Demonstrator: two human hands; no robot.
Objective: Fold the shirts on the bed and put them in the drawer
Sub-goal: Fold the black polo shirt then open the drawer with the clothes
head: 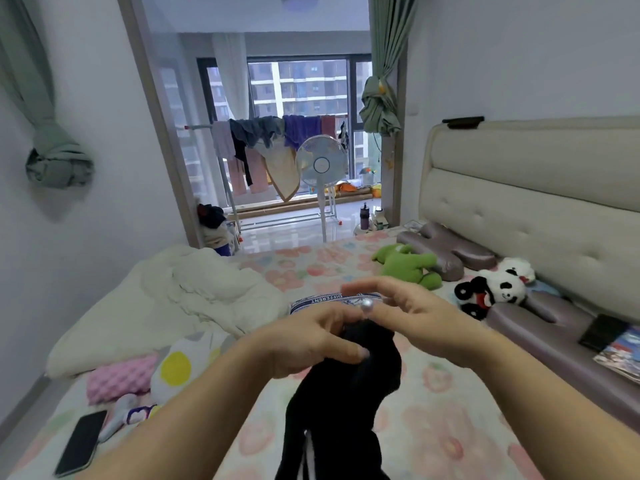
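1. The black shirt (346, 393) is being held up over the bed (450, 410). It is hanging down from the fingers toward the camera, with its long axis running top to bottom. Its upper end is at the fingers and its lower end is being cut off by the frame's bottom edge.
2. The shirt's top is being gripped by the left hand (308, 344). The fingers are being curled round the cloth and the thumb is being pressed onto its near face.
3. The right hand (419, 320) is being held just to the right of the left fingers, at the same top end. Its fingers are being blurred and seem half spread. Whether cloth is being pinched by them cannot be told.
4. The cloth is hanging bunched between and below the two sets of fingers. The coming move is therefore judged to depend on the hands being drawn apart along the top edge, so that the shirt is opened out for folding. The left hand is the nearer one.
5. Just beyond the fingers, a folded cloth (304, 303) with a printed band is lying on the bed. "DIFFERENT" is being shown on it upside down, and the other lettering is too blurred to read. No writing is being shown on the shirt.
6. No drawer is being shown.
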